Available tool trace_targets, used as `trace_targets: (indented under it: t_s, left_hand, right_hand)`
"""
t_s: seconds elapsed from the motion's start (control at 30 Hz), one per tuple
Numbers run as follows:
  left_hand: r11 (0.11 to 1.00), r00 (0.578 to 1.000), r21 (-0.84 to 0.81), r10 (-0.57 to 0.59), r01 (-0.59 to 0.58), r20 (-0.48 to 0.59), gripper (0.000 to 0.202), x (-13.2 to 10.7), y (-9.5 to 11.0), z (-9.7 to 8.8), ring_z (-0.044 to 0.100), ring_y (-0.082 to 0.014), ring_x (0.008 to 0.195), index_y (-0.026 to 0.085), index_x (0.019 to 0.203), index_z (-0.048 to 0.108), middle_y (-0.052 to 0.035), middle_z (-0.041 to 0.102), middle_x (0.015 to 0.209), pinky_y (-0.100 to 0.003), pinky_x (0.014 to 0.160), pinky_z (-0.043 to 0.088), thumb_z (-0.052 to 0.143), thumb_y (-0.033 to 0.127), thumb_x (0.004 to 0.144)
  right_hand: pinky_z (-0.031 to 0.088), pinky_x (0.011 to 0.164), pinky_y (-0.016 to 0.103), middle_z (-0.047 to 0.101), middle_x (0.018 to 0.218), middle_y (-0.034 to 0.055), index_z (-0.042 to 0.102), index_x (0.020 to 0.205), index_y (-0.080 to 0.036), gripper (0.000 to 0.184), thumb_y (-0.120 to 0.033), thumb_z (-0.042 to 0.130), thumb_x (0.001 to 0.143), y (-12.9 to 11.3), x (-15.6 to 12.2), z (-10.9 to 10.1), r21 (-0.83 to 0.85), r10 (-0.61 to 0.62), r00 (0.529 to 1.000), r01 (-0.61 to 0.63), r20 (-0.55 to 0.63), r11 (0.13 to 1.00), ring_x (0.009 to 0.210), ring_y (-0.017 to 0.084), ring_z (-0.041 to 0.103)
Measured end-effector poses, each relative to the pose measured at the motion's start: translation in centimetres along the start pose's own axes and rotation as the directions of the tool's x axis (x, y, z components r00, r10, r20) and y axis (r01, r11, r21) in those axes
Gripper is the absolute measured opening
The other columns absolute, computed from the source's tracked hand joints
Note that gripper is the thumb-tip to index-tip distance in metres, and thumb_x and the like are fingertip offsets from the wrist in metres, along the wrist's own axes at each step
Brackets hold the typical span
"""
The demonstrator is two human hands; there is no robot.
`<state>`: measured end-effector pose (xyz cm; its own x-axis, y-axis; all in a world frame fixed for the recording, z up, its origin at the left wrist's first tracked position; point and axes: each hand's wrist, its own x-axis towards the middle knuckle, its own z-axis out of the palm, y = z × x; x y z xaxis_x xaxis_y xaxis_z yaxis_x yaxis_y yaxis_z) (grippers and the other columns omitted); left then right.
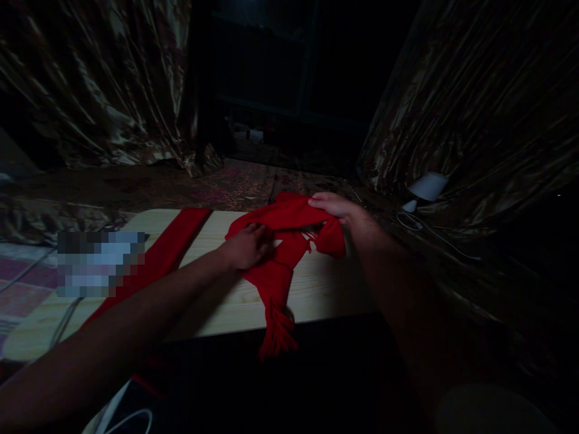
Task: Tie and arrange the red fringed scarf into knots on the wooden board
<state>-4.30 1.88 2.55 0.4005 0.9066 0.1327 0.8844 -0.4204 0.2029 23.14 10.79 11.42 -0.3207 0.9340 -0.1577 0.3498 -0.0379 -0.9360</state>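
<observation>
Red fringed scarf (pixel 275 280) bunched at the far right of a pale wooden tabletop (pixel 325 289). One fringed end hangs over the near edge, and the upper folds reach the far edge. The left hand (pixel 246 246) lies on the scarf's middle with its fingers curled; whether it pinches the cloth cannot be told. The right hand (pixel 337 208) is closed over the upper fold at the table's far right corner. A second red strip (pixel 167 253) runs diagonally across the left half, apart from the bunch. Bare wood lies between the strip and the scarf, and right of the hanging end. Glossy curtains (pixel 474 102) stand close behind. A white cable (pixel 420 226) lies off the table's right side.
</observation>
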Motion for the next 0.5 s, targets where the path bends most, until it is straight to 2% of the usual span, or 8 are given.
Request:
trace_targets:
  t_s: [0.07, 0.13, 0.2, 0.27, 0.37, 0.4, 0.5]
  left_hand:
    - [0.996, 0.996, 0.02, -0.09, 0.09, -0.014, 0.07, 0.7, -1.6, 0.1, 0.032, -0.0314, 0.147, 0.003, 0.151, 0.037, -0.0212, 0.038, 0.157, -0.041, 0.116, 0.034, 0.045, 0.041, 0.093]
    - [0.994, 0.993, 0.03, -0.101, 0.103, -0.063, 0.075, 0.7, -2.5, 0.1, 0.035, -0.0315, 0.145, 0.0, 0.152, 0.035, -0.0222, 0.039, 0.156, -0.038, 0.114, 0.035, 0.048, 0.04, 0.09]
    - [0.996, 0.992, 0.046, -0.067, 0.072, -0.11, 0.067, 0.1, -2.6, 0.0, 0.046, -0.0325, 0.135, 0.005, 0.148, 0.046, -0.0205, 0.05, 0.147, -0.039, 0.11, 0.039, 0.049, 0.039, 0.089]
    - [0.993, 0.984, 0.097, -0.056, 0.074, -0.17, 0.053, -0.5, -2.5, -0.2, 0.052, -0.0361, 0.125, 0.013, 0.135, 0.062, -0.02, 0.06, 0.133, -0.047, 0.104, 0.041, 0.049, 0.04, 0.09]
    - [0.966, 0.959, 0.196, -0.117, 0.171, -0.259, 0.045, -0.8, -2.8, -0.5, 0.046, -0.044, 0.125, 0.019, 0.117, 0.074, -0.0225, 0.056, 0.134, -0.058, 0.098, 0.04, 0.052, 0.046, 0.089]
    - [0.962, 0.964, 0.215, -0.118, 0.171, -0.238, 0.043, -0.7, -3.1, -0.6, 0.044, -0.0445, 0.127, 0.02, 0.114, 0.075, -0.0213, 0.054, 0.137, -0.058, 0.097, 0.04, 0.053, 0.047, 0.088]
    - [0.976, 0.998, 0.214, -0.014, 0.026, -0.055, 0.04, -0.1, -4.1, -0.5, 0.048, -0.0363, 0.126, 0.025, 0.115, 0.073, -0.0134, 0.056, 0.138, -0.047, 0.098, 0.043, 0.055, 0.045, 0.085]
  right_hand:
    - [0.052, 0.058, 0.021, 0.069, 0.072, -0.0014, 0.062, 0.087, -0.019, 0.028, -0.033, 0.082, 0.074, 0.8, -0.1, -0.7, -0.093, 0.067, 0.996, -0.061, 0.057, 0.994, 0.061, 0.012, 0.062]
    - [0.053, 0.061, 0.022, 0.073, 0.079, 0.0004, 0.066, 0.091, -0.018, 0.035, -0.027, 0.087, 0.064, 1.5, -0.4, -1.2, -0.136, 0.106, 0.982, -0.085, 0.156, 0.987, 0.065, 0.014, 0.065]
    - [0.055, 0.064, 0.023, 0.075, 0.084, 0.0021, 0.069, 0.093, -0.016, 0.041, -0.021, 0.088, 0.058, 1.9, -0.7, -1.5, -0.139, 0.129, 0.959, -0.096, 0.251, 0.986, 0.068, 0.015, 0.068]
    - [0.055, 0.064, 0.023, 0.075, 0.08, 0.0024, 0.069, 0.089, -0.015, 0.038, -0.017, 0.087, 0.055, 2.1, -1.0, -1.5, -0.131, 0.141, 0.948, -0.107, 0.285, 0.986, 0.066, 0.015, 0.068]
    - [0.055, 0.061, 0.022, 0.074, 0.074, 0.0018, 0.067, 0.085, -0.014, 0.032, -0.016, 0.084, 0.058, 2.1, -1.4, -1.0, -0.1, 0.122, 0.954, -0.097, 0.276, 0.99, 0.061, 0.014, 0.067]
    - [0.055, 0.06, 0.021, 0.073, 0.073, 0.0014, 0.067, 0.085, -0.014, 0.031, -0.015, 0.084, 0.059, 2.0, -1.5, -0.9, -0.085, 0.108, 0.958, -0.089, 0.266, 0.992, 0.06, 0.013, 0.066]
    - [0.054, 0.058, 0.02, 0.073, 0.074, 0.0003, 0.065, 0.09, -0.014, 0.032, -0.014, 0.082, 0.062, 1.8, -1.5, -0.4, 0.008, 0.036, 0.976, -0.039, 0.217, 0.999, 0.059, 0.012, 0.065]
